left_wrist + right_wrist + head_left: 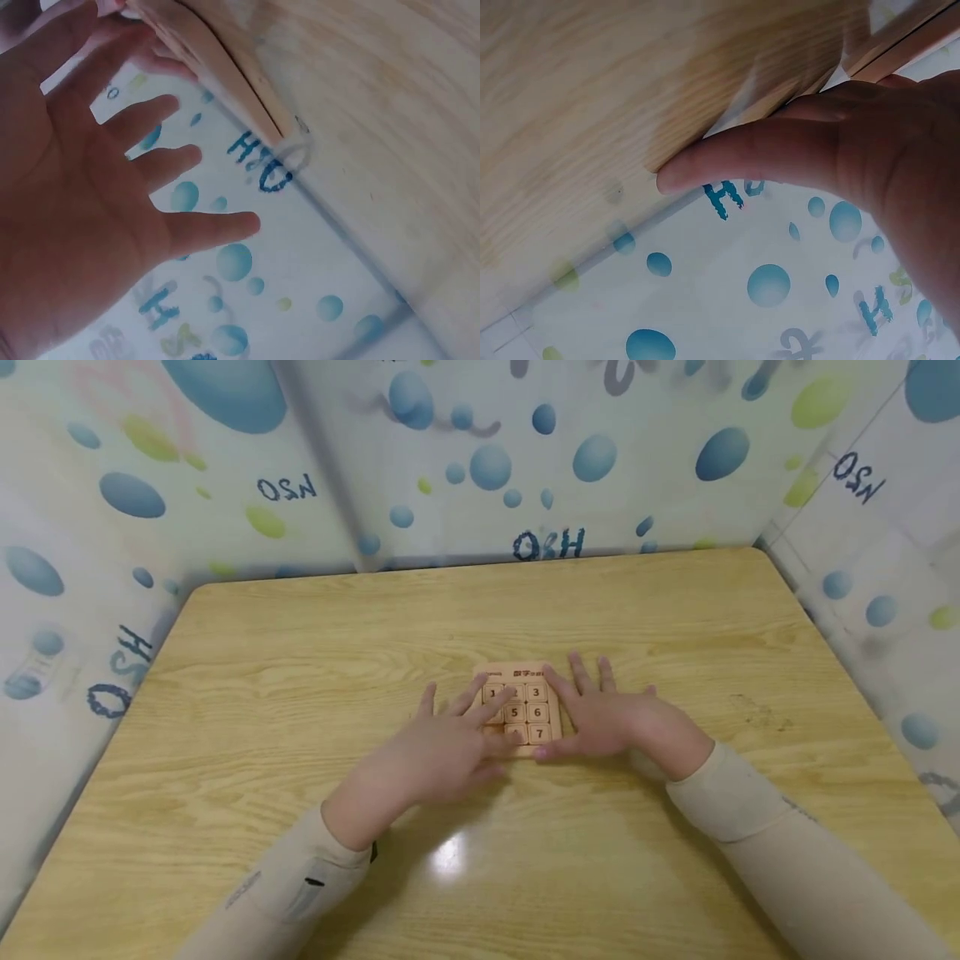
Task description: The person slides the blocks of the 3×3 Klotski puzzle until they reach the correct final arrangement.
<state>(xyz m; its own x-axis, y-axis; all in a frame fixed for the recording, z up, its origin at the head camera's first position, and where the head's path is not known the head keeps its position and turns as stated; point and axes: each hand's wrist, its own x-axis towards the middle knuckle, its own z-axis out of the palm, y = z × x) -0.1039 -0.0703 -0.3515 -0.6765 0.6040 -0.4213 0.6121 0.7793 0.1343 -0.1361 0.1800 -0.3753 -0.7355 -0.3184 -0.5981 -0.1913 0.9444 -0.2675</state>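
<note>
A wooden number slide puzzle (pixel 556 723) lies flat on the table, with tiles marked 1, 3, 5, 6 and 7 readable. My left hand (pixel 444 750) hovers over its left part, fingers spread, covering the left column and partly the tiles in the middle one. In the left wrist view, the palm of that hand (pixel 75 195) shows with straight, parted fingers beside the puzzle's edge (pixel 225 75). At the right side is my right hand (pixel 606 720), thumb by the lower corner and forefinger by the upper one, the other fingers stretched out. Whether the left fingertips touch tiles is unclear.
The wood-grain table (pixel 337 635) extends around the puzzle on every side. Behind and beside it stand white walls (pixel 450 510) patterned with blue and green drops and lettering. Light-coloured sleeves (pixel 757 810) cover both forearms.
</note>
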